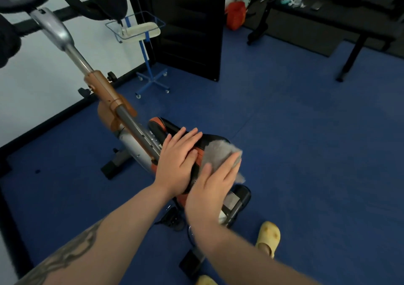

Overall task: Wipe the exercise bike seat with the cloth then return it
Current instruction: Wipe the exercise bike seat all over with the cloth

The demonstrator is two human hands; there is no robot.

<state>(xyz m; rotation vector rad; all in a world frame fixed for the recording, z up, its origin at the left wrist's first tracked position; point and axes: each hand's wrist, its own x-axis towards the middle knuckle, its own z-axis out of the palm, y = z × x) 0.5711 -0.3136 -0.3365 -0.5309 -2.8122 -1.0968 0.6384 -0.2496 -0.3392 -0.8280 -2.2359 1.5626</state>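
Observation:
The black and orange exercise bike seat (162, 127) is at the centre of the head view, mostly covered by my hands. My left hand (178, 160) lies flat on the seat's left side with fingers spread, holding nothing. My right hand (213, 186) presses a grey cloth (216, 153) onto the seat's right side. The cloth sticks out past my fingertips and hangs off the right edge of the seat. My right hand and forearm are motion-blurred.
The bike's silver and orange post (102, 92) rises to the upper left toward the handlebars (91, 2). A blue wheeled stand with a wire basket (140, 30) is behind. A black panel (188, 26) and a dark bench (328, 22) lie beyond. A yellow slipper (269, 234) is on the blue floor.

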